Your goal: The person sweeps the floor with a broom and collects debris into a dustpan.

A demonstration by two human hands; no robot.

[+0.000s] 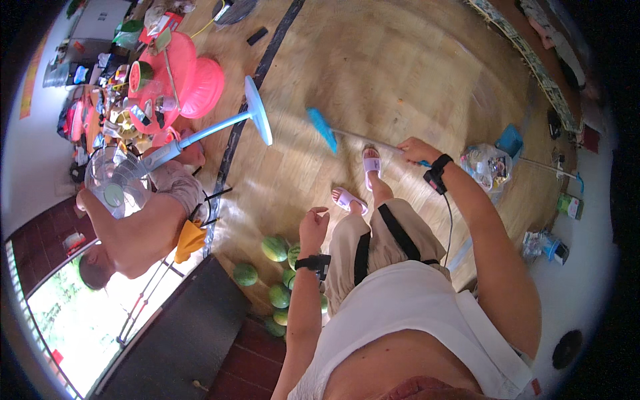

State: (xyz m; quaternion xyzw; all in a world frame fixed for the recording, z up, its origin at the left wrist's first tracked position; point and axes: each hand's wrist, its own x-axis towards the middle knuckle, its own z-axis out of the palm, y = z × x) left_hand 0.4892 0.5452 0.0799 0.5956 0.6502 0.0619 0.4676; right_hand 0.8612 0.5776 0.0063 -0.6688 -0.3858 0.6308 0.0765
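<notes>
From the head camera, here's the right hand [417,151], right of centre, closed round the handle of a broom [322,130], and the broom's blue head sits near the middle of the frame, just left of the lilac slippers [371,170]! Its grey stick slants from there down to the grip. Over to the left hand [313,231], just below centre: nothing in it, fingers loosely bent, and below it a cluster of green watermelons [274,249] on the wooden floor [427,67]. Right of frame, a clear plastic bag [485,165] sits beside a blue dustpan [510,140]. Upper left, a cut watermelon [141,77] rests on a crowded pink surface [184,57], and at the left another person [143,230] is beside a blue fan [259,112].
</notes>
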